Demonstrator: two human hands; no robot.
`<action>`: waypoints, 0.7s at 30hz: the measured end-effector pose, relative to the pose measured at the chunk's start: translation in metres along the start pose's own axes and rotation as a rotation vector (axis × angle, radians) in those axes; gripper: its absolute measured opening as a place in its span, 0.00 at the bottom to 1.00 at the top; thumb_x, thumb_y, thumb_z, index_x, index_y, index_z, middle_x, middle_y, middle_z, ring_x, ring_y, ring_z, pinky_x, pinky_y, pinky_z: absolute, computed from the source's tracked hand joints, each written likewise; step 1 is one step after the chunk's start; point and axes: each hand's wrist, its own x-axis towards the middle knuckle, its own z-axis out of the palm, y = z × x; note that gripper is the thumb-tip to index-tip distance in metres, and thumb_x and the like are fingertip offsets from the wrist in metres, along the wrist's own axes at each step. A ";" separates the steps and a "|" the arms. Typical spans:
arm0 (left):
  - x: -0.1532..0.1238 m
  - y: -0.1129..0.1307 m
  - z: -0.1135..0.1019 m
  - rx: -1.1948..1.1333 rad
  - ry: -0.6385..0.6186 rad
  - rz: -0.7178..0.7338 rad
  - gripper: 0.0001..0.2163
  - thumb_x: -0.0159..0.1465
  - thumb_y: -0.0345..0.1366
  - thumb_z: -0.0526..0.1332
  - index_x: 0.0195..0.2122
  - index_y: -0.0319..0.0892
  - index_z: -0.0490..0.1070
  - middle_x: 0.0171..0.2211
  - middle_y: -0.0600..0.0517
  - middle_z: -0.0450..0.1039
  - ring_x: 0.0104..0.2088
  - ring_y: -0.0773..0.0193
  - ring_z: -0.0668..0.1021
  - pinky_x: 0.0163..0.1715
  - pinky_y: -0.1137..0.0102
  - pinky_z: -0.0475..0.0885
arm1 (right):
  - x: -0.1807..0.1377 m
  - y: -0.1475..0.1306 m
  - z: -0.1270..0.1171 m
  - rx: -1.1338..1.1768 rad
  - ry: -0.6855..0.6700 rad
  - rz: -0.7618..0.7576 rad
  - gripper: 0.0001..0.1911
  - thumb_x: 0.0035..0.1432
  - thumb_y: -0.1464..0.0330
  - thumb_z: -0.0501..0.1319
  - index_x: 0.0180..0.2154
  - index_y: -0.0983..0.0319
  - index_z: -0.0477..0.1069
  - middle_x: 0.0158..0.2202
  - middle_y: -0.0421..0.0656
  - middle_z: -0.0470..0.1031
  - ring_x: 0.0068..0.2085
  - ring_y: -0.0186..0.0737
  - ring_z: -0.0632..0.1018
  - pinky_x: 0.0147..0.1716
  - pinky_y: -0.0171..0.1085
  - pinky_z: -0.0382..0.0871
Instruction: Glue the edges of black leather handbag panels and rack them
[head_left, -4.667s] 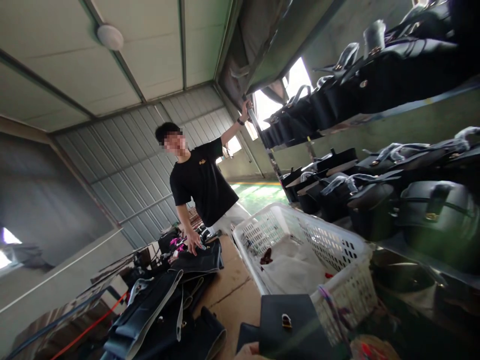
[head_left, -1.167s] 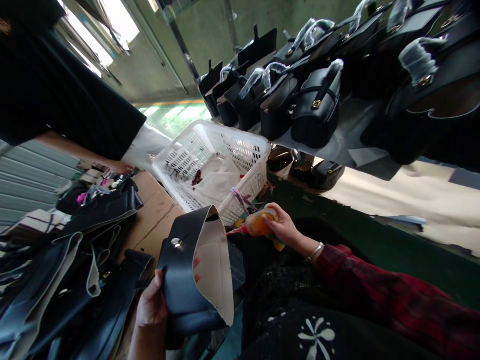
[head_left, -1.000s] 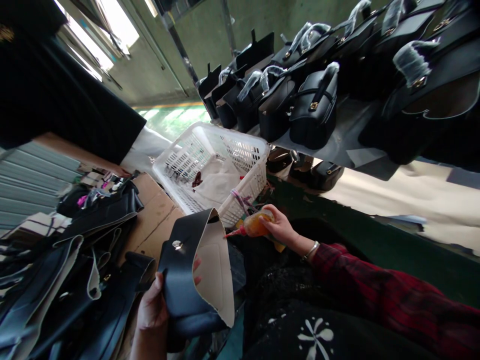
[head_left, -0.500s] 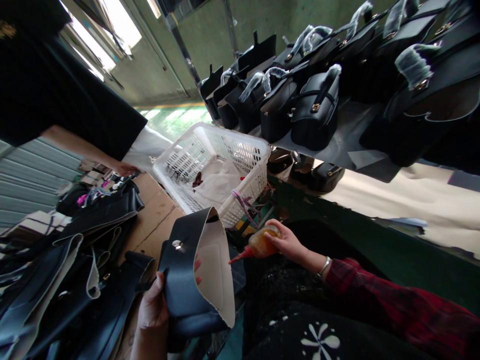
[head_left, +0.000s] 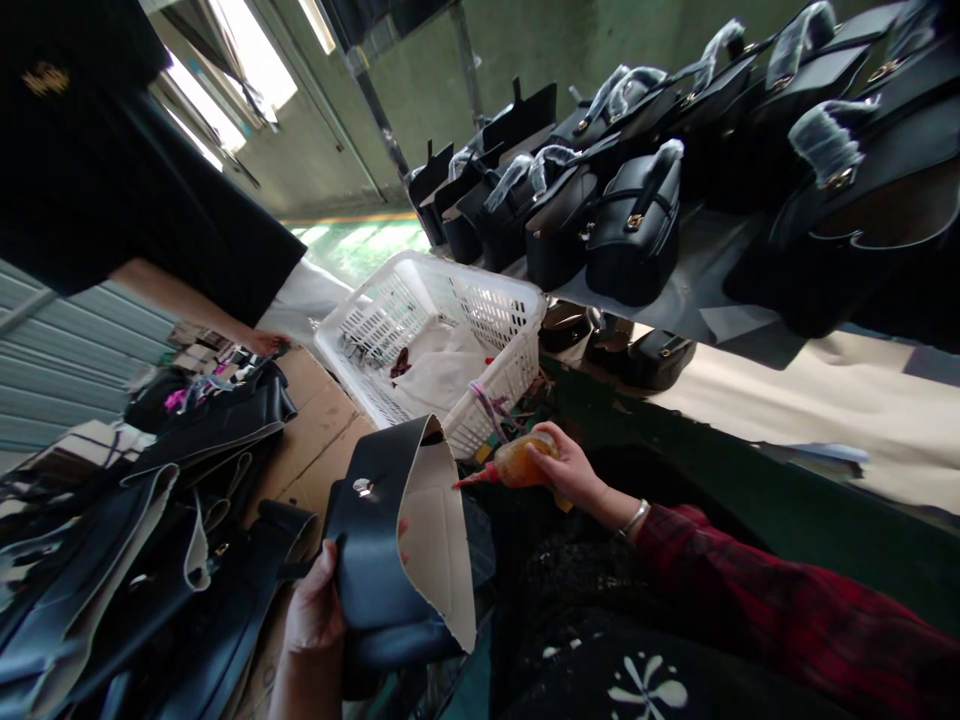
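Observation:
My left hand (head_left: 319, 605) grips a black leather handbag (head_left: 379, 540), unfinished, with a silver stud on its front. The thumb lies on the outside and some fingertips show against the pale lining. The bag's open side, with its raw edge, faces right. My right hand (head_left: 570, 465) is wrapped round a squeeze bottle (head_left: 523, 460) of amber liquid, probably glue. Its red pointed nozzle is at the upper part of the bag's raw edge; whether it touches I cannot tell.
A white plastic basket (head_left: 517, 385) stands just beyond the bag, holding pale material. Unfinished black bag pieces (head_left: 90, 590) are heaped on cardboard (head_left: 307, 450) at left. Finished black handbags (head_left: 634, 235) line a rack at right. Another person (head_left: 180, 200) stands at far left, one hand by the pile.
My right hand has moved up slightly, carrying the bottle, so its nozzle is higher along the bag's edge. The whole view has shifted a little; my left hand keeps its hold.

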 end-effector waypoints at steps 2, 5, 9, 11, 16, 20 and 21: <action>-0.001 0.001 0.004 -0.001 -0.012 -0.013 0.29 0.62 0.49 0.63 0.61 0.39 0.71 0.65 0.36 0.62 0.67 0.34 0.56 0.62 0.43 0.59 | -0.003 0.002 -0.001 0.003 -0.009 0.025 0.27 0.47 0.44 0.66 0.36 0.58 0.65 0.26 0.37 0.67 0.27 0.37 0.70 0.27 0.36 0.69; -0.001 0.002 0.006 -0.006 -0.036 -0.018 0.29 0.63 0.49 0.63 0.61 0.37 0.71 0.65 0.35 0.62 0.68 0.35 0.55 0.62 0.44 0.61 | -0.011 0.004 -0.004 0.024 -0.030 0.061 0.28 0.47 0.43 0.66 0.36 0.58 0.65 0.26 0.37 0.68 0.27 0.37 0.71 0.28 0.36 0.69; -0.002 0.003 0.006 0.016 -0.049 -0.019 0.29 0.63 0.49 0.63 0.62 0.39 0.70 0.66 0.36 0.62 0.68 0.35 0.54 0.63 0.42 0.58 | -0.024 0.004 -0.008 0.045 -0.090 0.090 0.29 0.46 0.42 0.66 0.36 0.58 0.65 0.26 0.37 0.68 0.27 0.37 0.71 0.27 0.35 0.69; -0.002 0.003 0.006 0.012 -0.035 -0.020 0.29 0.63 0.49 0.63 0.62 0.39 0.70 0.66 0.36 0.62 0.68 0.35 0.54 0.63 0.42 0.57 | -0.031 0.002 -0.009 0.053 -0.115 0.112 0.29 0.46 0.42 0.66 0.36 0.58 0.65 0.26 0.37 0.68 0.27 0.37 0.71 0.28 0.35 0.69; 0.000 -0.001 0.006 -0.057 0.002 -0.014 0.26 0.61 0.47 0.65 0.59 0.42 0.73 0.63 0.39 0.68 0.67 0.37 0.58 0.64 0.44 0.55 | -0.047 0.002 -0.010 0.052 -0.174 0.150 0.28 0.47 0.44 0.67 0.38 0.58 0.65 0.27 0.37 0.68 0.28 0.37 0.71 0.29 0.35 0.70; 0.003 -0.003 0.001 -0.102 -0.066 -0.045 0.27 0.62 0.46 0.63 0.62 0.47 0.69 0.62 0.42 0.70 0.67 0.40 0.60 0.64 0.45 0.55 | -0.045 0.005 -0.012 0.021 -0.154 0.102 0.27 0.49 0.45 0.67 0.38 0.58 0.66 0.27 0.38 0.68 0.28 0.38 0.71 0.29 0.36 0.70; 0.003 -0.003 0.000 -0.099 -0.074 -0.050 0.28 0.63 0.47 0.62 0.64 0.47 0.67 0.62 0.42 0.69 0.67 0.40 0.60 0.64 0.45 0.55 | -0.041 0.005 -0.012 -0.002 -0.127 0.073 0.26 0.49 0.44 0.66 0.38 0.58 0.66 0.28 0.38 0.69 0.28 0.38 0.71 0.29 0.36 0.70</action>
